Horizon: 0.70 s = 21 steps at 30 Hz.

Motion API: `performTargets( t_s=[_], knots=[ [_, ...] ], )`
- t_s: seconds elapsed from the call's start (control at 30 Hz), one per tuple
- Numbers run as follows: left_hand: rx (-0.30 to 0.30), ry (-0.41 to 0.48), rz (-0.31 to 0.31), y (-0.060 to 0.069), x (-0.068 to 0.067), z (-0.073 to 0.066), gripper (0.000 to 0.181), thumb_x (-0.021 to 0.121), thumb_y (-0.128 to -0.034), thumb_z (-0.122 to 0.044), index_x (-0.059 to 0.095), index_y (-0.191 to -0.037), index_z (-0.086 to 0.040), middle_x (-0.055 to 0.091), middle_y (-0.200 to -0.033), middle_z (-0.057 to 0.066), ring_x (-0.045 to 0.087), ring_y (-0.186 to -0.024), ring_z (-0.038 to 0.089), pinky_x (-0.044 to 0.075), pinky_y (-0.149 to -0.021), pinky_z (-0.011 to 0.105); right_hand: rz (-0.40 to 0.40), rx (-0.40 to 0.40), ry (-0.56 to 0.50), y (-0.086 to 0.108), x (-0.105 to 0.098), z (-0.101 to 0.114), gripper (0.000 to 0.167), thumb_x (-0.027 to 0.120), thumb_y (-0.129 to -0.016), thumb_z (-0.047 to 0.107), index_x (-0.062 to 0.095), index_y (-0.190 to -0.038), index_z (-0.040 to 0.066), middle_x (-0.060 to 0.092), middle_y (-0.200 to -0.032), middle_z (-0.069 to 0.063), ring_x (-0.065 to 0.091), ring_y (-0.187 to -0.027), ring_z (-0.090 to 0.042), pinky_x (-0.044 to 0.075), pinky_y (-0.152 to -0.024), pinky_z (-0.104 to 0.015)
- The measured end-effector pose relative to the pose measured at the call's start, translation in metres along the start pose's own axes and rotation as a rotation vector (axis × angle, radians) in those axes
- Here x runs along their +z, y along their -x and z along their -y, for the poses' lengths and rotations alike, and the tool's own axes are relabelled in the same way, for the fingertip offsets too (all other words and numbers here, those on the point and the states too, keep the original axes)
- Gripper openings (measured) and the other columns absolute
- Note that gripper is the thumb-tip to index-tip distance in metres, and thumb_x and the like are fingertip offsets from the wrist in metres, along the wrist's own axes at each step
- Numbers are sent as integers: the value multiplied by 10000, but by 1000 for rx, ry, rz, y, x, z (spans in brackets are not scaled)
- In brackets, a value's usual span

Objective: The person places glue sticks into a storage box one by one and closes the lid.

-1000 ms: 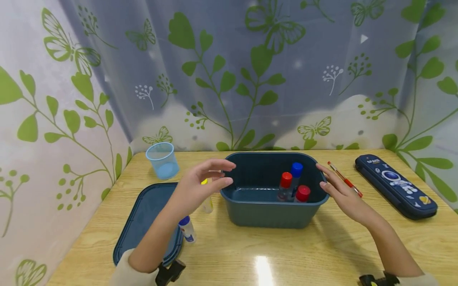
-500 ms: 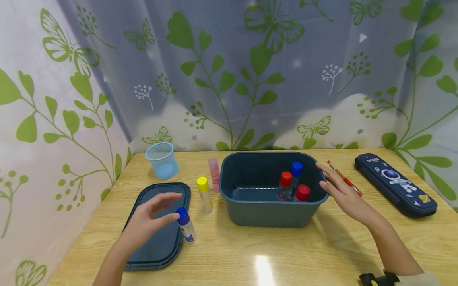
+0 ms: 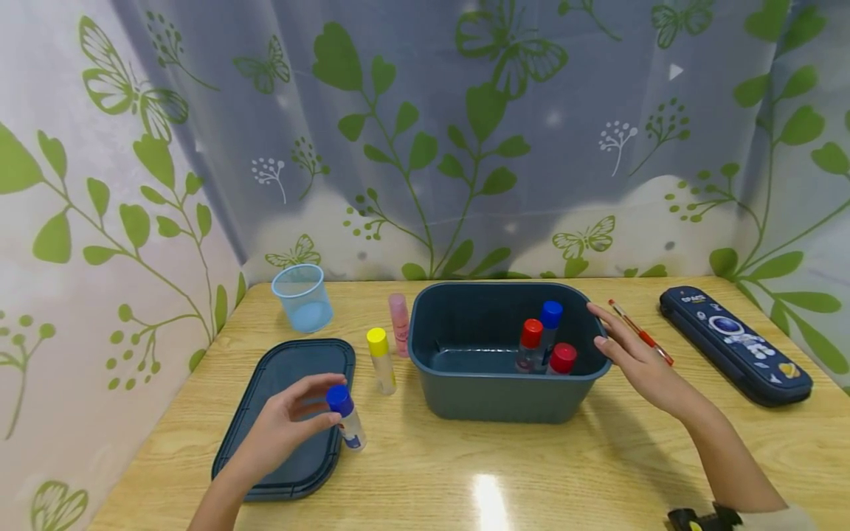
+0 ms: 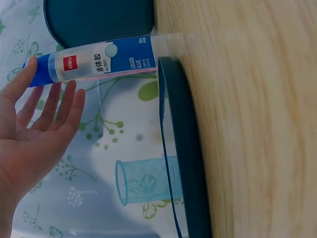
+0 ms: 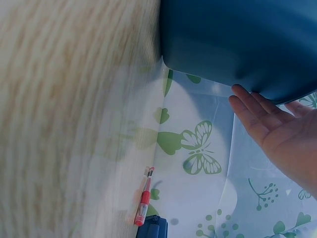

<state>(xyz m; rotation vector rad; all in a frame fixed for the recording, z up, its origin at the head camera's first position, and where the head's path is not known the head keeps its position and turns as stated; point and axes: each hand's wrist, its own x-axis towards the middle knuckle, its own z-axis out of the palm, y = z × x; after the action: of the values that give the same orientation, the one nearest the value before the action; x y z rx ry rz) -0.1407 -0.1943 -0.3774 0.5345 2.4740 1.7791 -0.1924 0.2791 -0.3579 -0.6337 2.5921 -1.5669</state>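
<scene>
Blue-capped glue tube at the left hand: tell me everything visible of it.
The glue tube is a slim cylinder with a clear, plastic-looking body, its blue cap on. The label shows a red "deli" patch, Chinese characters and a blue section. It stands upright on the table beside the dark lid. The left hand is at its upper part; whether it grips is unclear.

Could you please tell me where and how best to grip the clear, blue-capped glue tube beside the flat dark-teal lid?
Probably pinch the clear, blue-capped glue tube around its upper body, just below the cap, with the left hand coming from the left over the flat lid. The tube stands upright, so thumb and fingers can close on opposite sides.
</scene>
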Motion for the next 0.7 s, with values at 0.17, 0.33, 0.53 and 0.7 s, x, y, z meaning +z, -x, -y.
performTargets(
  t_s=[0.17,0.33,0.53,0.7],
  knots=[
    [32,18,-2,-1,1,0,406,655,-861,-116,538,-1241,-34,535,-1198,121,552,-1041,186,489,-824,310,3,-2,2,0,0,-1,551,362,-1013,181,92,-1476,55,43,-1485,-227,74,-1293,-504,188,-934,-666],
    [53,16,-16,-2,3,-1,369,655,-858,-106,567,-1213,-50,561,-1154,117,564,-1009,169,489,-822,303,0,-4,6,1,1,-1,550,364,-1013,183,97,-1476,53,47,-1486,-225,77,-1293,-505,191,-936,-662],
    [60,13,-30,-4,2,-7,363,660,-855,-111,579,-1204,-56,575,-1134,111,565,-1007,182,488,-826,305,1,-4,1,0,0,0,549,363,-1013,185,98,-1474,48,43,-1483,-233,81,-1294,-500,195,-939,-653],
    [96,-1,-47,-10,0,-18,353,662,-853,-110,589,-1196,-68,578,-1134,103,563,-1010,184,485,-831,306,3,-6,-1,0,0,0,549,360,-1015,184,93,-1474,43,33,-1484,-230,72,-1297,-495,194,-942,-638]
  ],
)
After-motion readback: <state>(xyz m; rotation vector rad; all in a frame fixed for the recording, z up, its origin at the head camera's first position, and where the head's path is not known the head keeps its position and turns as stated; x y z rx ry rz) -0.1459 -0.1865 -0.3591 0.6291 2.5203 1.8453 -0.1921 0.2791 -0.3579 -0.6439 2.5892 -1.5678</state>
